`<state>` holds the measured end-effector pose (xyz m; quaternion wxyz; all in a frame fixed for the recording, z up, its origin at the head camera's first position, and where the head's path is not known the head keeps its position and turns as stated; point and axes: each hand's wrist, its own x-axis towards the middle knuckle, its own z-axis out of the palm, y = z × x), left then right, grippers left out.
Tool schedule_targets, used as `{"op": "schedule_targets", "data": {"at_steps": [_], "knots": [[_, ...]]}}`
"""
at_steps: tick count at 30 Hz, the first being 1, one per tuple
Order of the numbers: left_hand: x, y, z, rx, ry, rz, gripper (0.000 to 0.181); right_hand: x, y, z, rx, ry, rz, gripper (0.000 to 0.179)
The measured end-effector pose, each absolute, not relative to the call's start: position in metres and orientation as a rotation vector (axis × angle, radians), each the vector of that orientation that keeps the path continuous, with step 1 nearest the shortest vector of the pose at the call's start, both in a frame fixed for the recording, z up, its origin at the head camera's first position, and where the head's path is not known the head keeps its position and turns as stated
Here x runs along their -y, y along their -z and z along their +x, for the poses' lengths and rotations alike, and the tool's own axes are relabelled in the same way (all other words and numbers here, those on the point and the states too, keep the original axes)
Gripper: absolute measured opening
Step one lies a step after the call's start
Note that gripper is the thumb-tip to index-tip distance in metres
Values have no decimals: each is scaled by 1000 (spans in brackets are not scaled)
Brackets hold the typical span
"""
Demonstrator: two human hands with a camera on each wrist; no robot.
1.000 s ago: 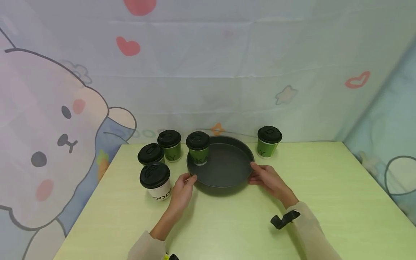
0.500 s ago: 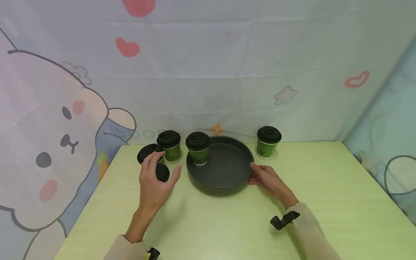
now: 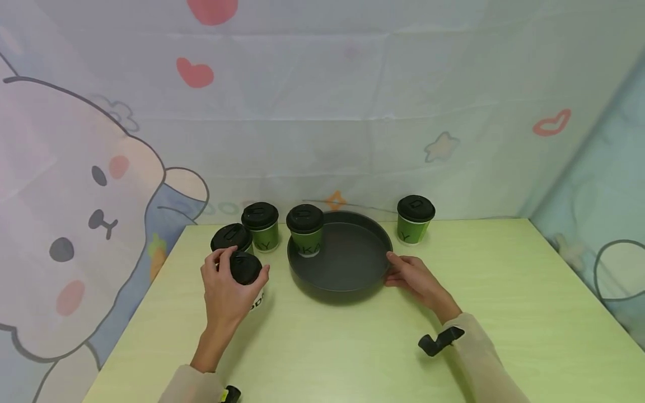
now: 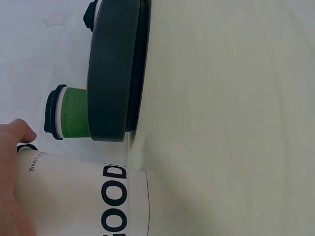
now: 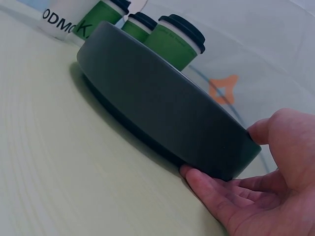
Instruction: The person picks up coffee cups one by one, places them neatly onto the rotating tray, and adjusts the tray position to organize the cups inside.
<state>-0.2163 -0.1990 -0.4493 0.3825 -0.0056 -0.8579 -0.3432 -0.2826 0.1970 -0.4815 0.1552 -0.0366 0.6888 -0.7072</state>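
Note:
My left hand point(image 3: 224, 294) is around the upper part of a white paper cup point(image 4: 74, 196), thumb at one side of its black lid point(image 3: 245, 268) and fingers at the other. The cup stands upright on the table, partly hidden by the hand. At the right edge of a round dark grey pan point(image 3: 347, 260), my right hand point(image 3: 415, 280) pinches the rim, with the thumb on top and fingers beneath, as the right wrist view shows. Inside the pan, toward its left, stands a green paper cup point(image 3: 308, 242) with a black lid.
Behind the white cup are two more lidded cups, a nearer one point(image 3: 232, 237) and a green one point(image 3: 265, 238) farther back. Another green cup point(image 3: 413, 229) stands behind the pan's right side. A printed cloth point(image 3: 322, 112) hangs along the table's point(image 3: 504, 313) back edge.
My left hand has let go of the pan's left edge, moved left and closed around the white cup's top. The right hand keeps its hold on the pan.

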Motion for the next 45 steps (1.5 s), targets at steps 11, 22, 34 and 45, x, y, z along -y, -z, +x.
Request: {"op": "schedule_targets", "data": {"at_steps": [11, 22, 34, 45], "knots": [[197, 452, -220, 2251, 773, -6, 65, -196, 480, -282, -1965, 2035, -88, 59], [186, 442, -226, 2220, 809, -139, 61, -196, 483, -283, -1962, 2045, -86, 60], [153, 408, -234, 2238, 874, -279, 58, -196, 481, -282, -1966, 2047, -80, 60], [132, 388, -244, 2191, 877, -349, 57, -195, 483, -283, -1974, 2053, -88, 57]]}}
